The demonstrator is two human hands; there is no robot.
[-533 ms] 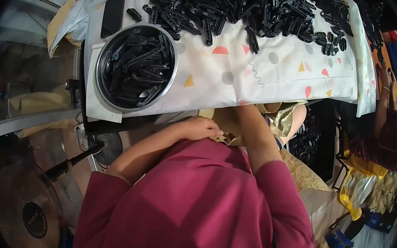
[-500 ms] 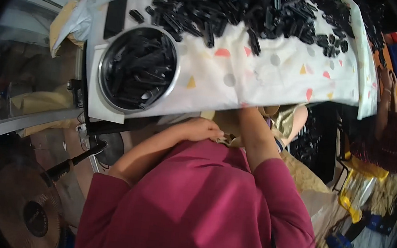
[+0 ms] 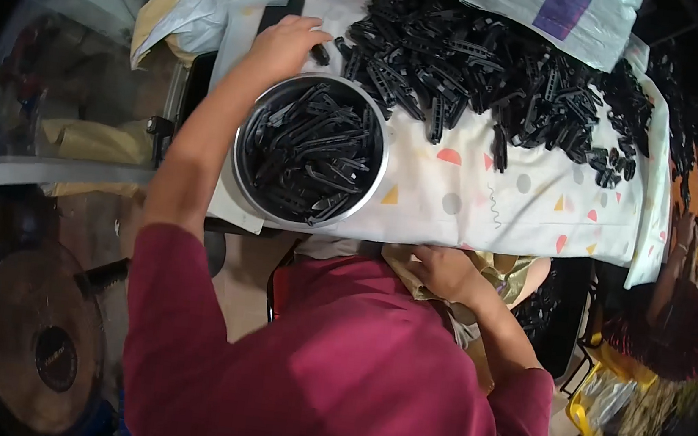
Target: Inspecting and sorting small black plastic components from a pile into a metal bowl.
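My left hand [image 3: 286,48] stretches across the table's far left, beyond the steel bowl, its fingers lying over the near part of a flat black slab [image 3: 280,13] that looks like a phone. Its fingers look spread, and nothing shows lifted in them. The round steel bowl [image 3: 383,166] beside my left forearm is full of long black plastic clips [image 3: 314,142]. Down at my lap, below the table's front edge, my right hand [image 3: 447,273] is closed on the edge of a tan-gold bag [image 3: 406,267]. Part of the bag and some fingertips are hidden.
A heap of black clips [image 3: 468,56] covers the back of the patterned tablecloth [image 3: 485,219]. A grey plastic parcel [image 3: 549,13] lies on it. A fan [image 3: 54,357] stands at lower left. Another person's arm [image 3: 674,261] is at far right.
My left hand has gone from my lap to the table's far left. My right hand has drawn back from under the table edge to the bag. The view has shifted, revealing the parcel.
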